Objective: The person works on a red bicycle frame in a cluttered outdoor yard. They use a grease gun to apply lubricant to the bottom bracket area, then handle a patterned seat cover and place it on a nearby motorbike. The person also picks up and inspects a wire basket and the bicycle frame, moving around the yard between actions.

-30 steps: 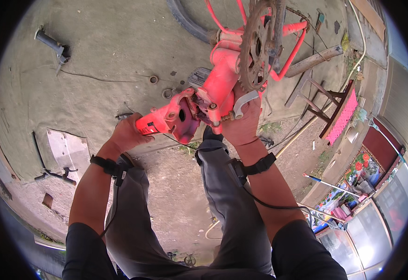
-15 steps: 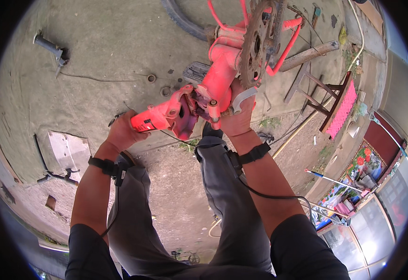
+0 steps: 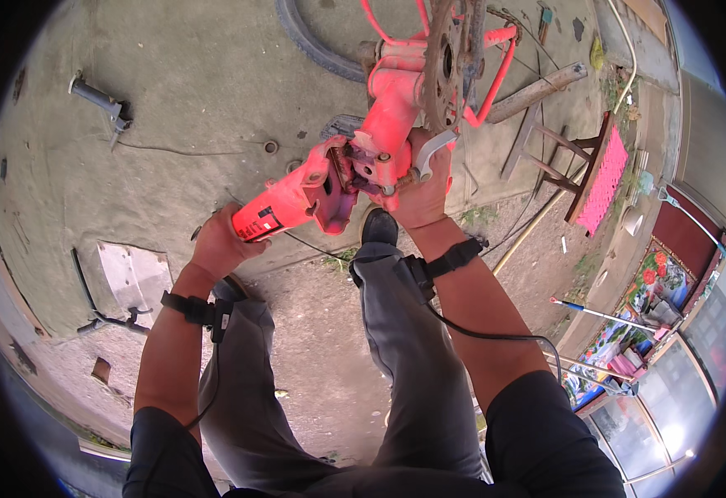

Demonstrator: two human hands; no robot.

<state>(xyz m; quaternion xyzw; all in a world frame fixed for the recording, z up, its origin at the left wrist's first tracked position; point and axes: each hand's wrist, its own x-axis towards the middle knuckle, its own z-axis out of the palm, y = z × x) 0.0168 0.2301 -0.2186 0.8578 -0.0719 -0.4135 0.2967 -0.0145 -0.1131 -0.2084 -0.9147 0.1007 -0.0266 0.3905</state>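
Observation:
A red folding bicycle frame (image 3: 392, 104) hangs in front of me, bent open at its hinge (image 3: 335, 184). My left hand (image 3: 220, 239) is wrapped round the free end of the shorter front tube (image 3: 276, 209). With my right hand (image 3: 421, 199) I grip the rear part just behind the hinge, next to a silver curved lever (image 3: 434, 153); some of those fingers are hidden behind the tube. A rusty chainring (image 3: 441, 70) and crank sit on the rear part, above my right hand.
Beyond the frame lies a tyre (image 3: 313, 46). At the left are a post with a clamp (image 3: 97, 101) and a dark handlebar (image 3: 89, 290). A wooden stool with a pink top (image 3: 603, 184) and a log (image 3: 537, 93) are at the right.
The view has shifted slightly, and the frame's rear part sits a little higher and further left in it. Both hands keep their hold; the hinge stays open.

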